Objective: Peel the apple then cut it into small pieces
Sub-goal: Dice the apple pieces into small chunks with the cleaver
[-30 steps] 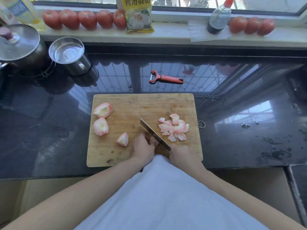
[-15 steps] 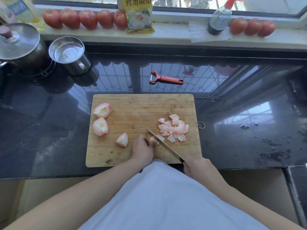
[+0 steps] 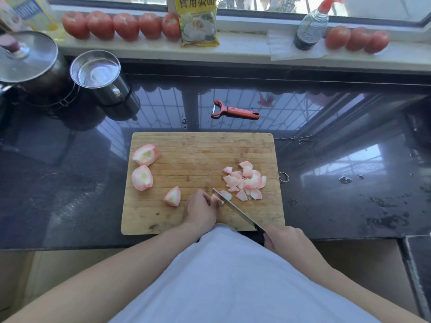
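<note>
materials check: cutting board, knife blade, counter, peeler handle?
Cutting board: looks like bamboo or wood, matte, with visible strip grain and dark stains. Knife blade: bright metal, probably steel, thin and reflective. Countertop: polished dark stone or a stone-like slab, mirroring the window grille. Peeler handle: red, smooth, likely plastic; its head looks metal.

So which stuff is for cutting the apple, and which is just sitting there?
For the job: knife, cutting board, the apple piece being held, three big apple chunks, small pieces pile, peeler.

Just sitting there: tomatoes, lidded pot, metal cup, yellow packet, bottle.
</note>
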`<state>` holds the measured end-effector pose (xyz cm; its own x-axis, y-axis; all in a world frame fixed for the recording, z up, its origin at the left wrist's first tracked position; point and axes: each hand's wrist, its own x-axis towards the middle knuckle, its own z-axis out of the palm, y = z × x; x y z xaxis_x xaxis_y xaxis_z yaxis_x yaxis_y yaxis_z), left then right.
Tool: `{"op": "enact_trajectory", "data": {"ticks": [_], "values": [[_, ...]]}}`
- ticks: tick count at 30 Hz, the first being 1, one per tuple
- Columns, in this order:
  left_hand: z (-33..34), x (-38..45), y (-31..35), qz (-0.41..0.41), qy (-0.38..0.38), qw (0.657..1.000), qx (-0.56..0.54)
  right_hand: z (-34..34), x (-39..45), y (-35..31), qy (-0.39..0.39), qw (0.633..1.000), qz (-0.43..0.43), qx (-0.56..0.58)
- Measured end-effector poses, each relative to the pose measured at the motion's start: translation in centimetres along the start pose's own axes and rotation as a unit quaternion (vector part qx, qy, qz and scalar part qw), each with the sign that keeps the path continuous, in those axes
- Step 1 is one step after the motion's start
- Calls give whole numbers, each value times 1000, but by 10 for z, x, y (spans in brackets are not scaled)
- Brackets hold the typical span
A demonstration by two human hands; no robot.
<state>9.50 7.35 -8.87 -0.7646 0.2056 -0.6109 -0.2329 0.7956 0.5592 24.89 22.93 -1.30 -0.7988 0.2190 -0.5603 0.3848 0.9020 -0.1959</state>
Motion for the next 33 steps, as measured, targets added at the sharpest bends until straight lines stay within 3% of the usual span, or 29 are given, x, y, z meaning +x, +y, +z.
{"op": "enact_trajectory", "data": {"ticks": [3, 8, 13, 16, 33], "values": [[1, 1, -1, -4, -1, 1000, 6, 2, 1, 0, 12, 1000, -1, 5], [1, 3, 0, -10, 2, 1000, 12, 6, 34, -17, -32, 999, 23, -9], [0, 2, 1, -11, 1, 1000, -7, -4, 62, -44, 41, 996, 5, 73], [0, 1, -2, -1, 3, 1000, -5, -5, 46, -33, 26, 993, 18, 117], [-1, -1, -1, 3, 4, 1000, -7, -2, -3, -1, -16, 1000, 15, 6]]}}
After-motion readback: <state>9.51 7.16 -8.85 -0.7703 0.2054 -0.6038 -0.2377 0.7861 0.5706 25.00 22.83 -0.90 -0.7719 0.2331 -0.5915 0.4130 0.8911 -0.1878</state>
